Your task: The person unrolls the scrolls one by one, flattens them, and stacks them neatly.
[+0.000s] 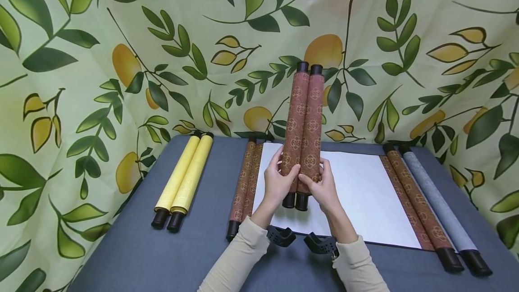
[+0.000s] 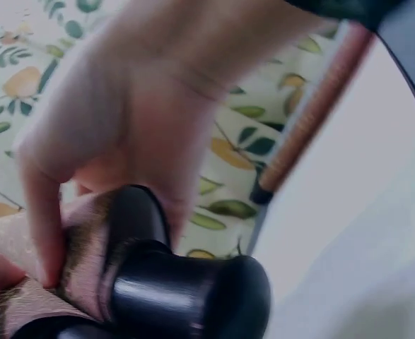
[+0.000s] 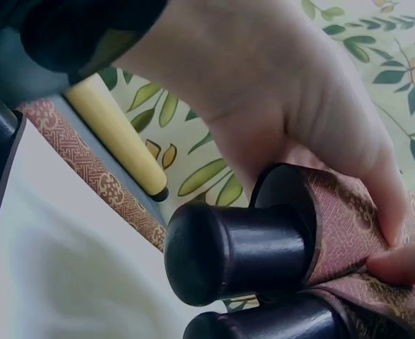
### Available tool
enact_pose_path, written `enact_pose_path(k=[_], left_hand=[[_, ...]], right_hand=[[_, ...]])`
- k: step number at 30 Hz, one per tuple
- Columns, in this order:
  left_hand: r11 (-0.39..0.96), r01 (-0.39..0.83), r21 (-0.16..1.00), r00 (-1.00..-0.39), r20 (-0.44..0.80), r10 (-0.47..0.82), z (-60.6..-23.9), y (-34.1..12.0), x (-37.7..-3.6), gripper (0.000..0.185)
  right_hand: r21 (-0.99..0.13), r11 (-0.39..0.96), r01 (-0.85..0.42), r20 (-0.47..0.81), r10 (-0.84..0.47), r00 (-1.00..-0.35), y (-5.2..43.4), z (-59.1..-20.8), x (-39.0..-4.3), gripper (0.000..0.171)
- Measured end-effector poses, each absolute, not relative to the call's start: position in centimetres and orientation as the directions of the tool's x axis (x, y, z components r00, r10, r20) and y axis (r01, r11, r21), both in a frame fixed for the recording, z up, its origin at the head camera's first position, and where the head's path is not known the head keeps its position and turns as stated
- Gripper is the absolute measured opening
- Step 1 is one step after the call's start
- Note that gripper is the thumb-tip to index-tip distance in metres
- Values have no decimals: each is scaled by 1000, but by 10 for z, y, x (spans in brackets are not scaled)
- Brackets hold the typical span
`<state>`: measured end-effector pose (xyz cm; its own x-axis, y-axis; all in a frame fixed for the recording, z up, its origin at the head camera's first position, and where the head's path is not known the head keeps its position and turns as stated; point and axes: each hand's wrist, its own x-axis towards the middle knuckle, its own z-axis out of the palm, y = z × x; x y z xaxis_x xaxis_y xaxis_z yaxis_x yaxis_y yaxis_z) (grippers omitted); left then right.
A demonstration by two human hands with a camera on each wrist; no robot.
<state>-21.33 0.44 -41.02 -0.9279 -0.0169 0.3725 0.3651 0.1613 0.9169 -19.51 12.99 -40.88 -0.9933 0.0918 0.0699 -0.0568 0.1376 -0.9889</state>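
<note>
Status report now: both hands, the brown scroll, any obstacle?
Left hand and right hand grip the rolled brown scroll, upright above the open scroll. Yellow scroll lies apart at left. Nothing blocks.

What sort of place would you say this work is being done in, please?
Probably a staged tabletop set, not a lived-in room: a grey-covered table backed by a leaf-and-fruit printed cloth, with scrolls laid out in a row, including a yellow scroll and an opened scroll.

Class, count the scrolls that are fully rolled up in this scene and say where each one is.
2. The held scroll stands upright between the left hand and right hand; the yellow scroll lies on the table at left. None looks hidden.
</note>
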Motion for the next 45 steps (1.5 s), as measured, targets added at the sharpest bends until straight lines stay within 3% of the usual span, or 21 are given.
enact_pose_path(k=[5,13,22,30,35,45], left_hand=[[322,406,855,-895,443,-48,-417,11,-211,60],[464,458,758,-841,538,-49,-423,14,-211,61],[520,546,657,-762,648,-19,-424,8,-217,57],[430,572,698,-763,646,-33,-422,11,-215,51],[317,552,771,-805,592,-38,-420,10,-215,53],[103,496,862,-868,495,37,-418,3,-220,77]], right_hand=[[-986,139,-86,104,128,-986,128,-410,-195,63],[-973,172,-151,177,150,-973,125,-411,-195,62],[-948,223,-227,261,139,-955,122,-412,-195,59],[-935,242,-260,308,190,-932,124,-416,-197,65],[-943,229,-240,289,214,-933,127,-414,-198,69],[-965,169,-201,237,228,-945,134,-417,-202,72]])
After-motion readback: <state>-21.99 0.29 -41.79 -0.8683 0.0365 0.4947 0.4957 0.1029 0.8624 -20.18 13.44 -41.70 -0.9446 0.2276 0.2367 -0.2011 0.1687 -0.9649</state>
